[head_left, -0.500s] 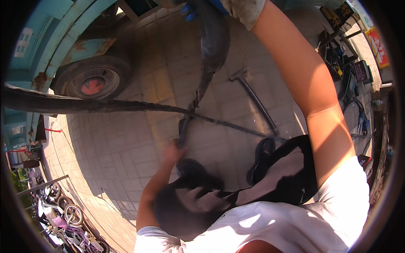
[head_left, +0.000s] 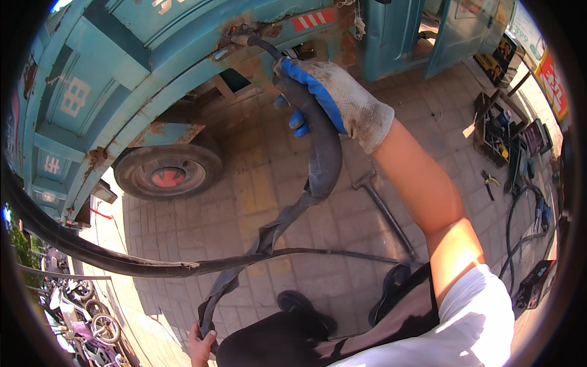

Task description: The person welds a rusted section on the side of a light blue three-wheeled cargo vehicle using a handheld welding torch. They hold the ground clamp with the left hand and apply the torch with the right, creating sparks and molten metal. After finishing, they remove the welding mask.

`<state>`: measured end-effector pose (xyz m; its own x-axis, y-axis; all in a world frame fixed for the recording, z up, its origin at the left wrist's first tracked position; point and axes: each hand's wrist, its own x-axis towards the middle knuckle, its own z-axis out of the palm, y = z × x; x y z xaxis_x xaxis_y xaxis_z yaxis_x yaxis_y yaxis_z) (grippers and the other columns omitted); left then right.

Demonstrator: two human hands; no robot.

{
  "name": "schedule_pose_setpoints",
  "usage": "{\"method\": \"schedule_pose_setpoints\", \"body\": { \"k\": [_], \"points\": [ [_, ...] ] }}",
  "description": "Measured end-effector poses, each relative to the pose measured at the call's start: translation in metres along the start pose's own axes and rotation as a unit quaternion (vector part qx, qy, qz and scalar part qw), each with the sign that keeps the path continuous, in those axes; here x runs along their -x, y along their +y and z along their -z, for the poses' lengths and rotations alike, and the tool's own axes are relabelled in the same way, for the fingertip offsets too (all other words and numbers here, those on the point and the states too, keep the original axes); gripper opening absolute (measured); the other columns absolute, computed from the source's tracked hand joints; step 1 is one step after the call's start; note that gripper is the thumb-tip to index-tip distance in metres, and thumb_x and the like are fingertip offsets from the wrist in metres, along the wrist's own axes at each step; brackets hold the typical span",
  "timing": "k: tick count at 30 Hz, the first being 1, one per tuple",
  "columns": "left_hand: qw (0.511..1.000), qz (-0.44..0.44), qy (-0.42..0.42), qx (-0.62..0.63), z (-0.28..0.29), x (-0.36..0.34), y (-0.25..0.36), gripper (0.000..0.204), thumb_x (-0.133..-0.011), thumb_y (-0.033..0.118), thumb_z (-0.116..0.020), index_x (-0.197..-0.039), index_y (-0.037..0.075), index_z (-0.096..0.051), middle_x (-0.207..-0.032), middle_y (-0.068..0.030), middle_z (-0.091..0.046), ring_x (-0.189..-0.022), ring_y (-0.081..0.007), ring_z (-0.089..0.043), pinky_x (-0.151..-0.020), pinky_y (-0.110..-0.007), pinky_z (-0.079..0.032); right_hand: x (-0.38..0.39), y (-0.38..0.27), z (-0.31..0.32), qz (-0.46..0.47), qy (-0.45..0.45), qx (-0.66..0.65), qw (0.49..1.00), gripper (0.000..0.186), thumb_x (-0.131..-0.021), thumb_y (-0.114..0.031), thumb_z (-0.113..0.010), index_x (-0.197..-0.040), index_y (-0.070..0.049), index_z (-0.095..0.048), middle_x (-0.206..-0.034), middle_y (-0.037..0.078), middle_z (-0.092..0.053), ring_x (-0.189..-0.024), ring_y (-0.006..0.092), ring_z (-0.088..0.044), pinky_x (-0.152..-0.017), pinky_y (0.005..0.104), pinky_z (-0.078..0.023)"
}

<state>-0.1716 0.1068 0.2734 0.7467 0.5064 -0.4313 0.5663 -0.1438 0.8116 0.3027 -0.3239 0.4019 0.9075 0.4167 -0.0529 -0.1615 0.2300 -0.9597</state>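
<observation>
My right hand (head_left: 330, 101), in a grey glove with a blue palm, grips a dark cable wrapped in a loose rubber-like sleeve (head_left: 324, 165). Its thinner upper end (head_left: 263, 46) reaches a rusty patch on the teal truck side (head_left: 104, 73), where a small reddish spot shows; I cannot make out the tip. My bare left hand (head_left: 199, 342) is wrapped round the lower, crumpled stretch of the sleeve (head_left: 226, 281) at the bottom left. A long black hose or cable (head_left: 153, 266) crosses under that sleeve.
A truck wheel (head_left: 165, 174) stands at left. A T-shaped metal bar (head_left: 388, 217) and pliers (head_left: 489, 186) lie on the paving (head_left: 263, 165). A toolbox (head_left: 492, 128) and coiled cables (head_left: 520, 232) are at right, bicycles (head_left: 92, 318) at bottom left.
My view has tilted up, showing more of the truck side. My left hand has moved down and left along the sleeve. My gloved right hand now shows fully, raised against the truck.
</observation>
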Motion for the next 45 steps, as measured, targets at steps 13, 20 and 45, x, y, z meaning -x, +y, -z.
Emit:
{"method": "schedule_pose_setpoints", "body": {
  "k": [13, 20, 45],
  "points": [
    [0.950, 0.138, -0.195, -0.203, -0.047, -0.041, 0.094, 0.033, -0.088, 0.026, -0.078, -0.107, 0.002, -0.066, -0.087, -0.0063, -0.069, -0.088, -0.0178, -0.067, -0.081, -0.032, -0.052, 0.006, -0.005, -0.003, 0.031, 0.010, 0.066, 0.997, 0.037, -0.103, -0.038, -0.056, -0.116, -0.004, -0.060, -0.085, 0.005, -0.059, -0.059, 0.0150, -0.061, -0.052, 0.0320, -0.058],
    [0.894, 0.067, -0.278, -0.346, -0.068, -0.064, 0.113, 0.032, -0.089, 0.023, -0.079, -0.110, 0.003, -0.065, -0.092, -0.0026, -0.069, -0.089, -0.0160, -0.063, -0.083, -0.031, -0.050, 0.010, -0.014, -0.003, 0.069, 0.029, 0.216, 0.974, 0.030, -0.102, -0.033, -0.055, -0.108, -0.004, -0.061, -0.080, 0.002, -0.056, -0.065, 0.0126, -0.057, -0.053, 0.0297, -0.056],
    [0.864, 0.024, -0.280, -0.418, -0.080, -0.060, 0.117, 0.030, -0.089, 0.031, -0.075, -0.103, 0.006, -0.066, -0.083, -0.0090, -0.068, -0.081, -0.0230, -0.064, -0.076, -0.036, -0.050, -0.002, 0.018, -0.008, 0.120, 0.052, 0.124, 0.984, 0.031, -0.100, -0.031, -0.059, -0.106, -0.001, -0.060, -0.078, 0.003, -0.058, -0.059, 0.0117, -0.059, -0.052, 0.0295, -0.055]
  ]
}}
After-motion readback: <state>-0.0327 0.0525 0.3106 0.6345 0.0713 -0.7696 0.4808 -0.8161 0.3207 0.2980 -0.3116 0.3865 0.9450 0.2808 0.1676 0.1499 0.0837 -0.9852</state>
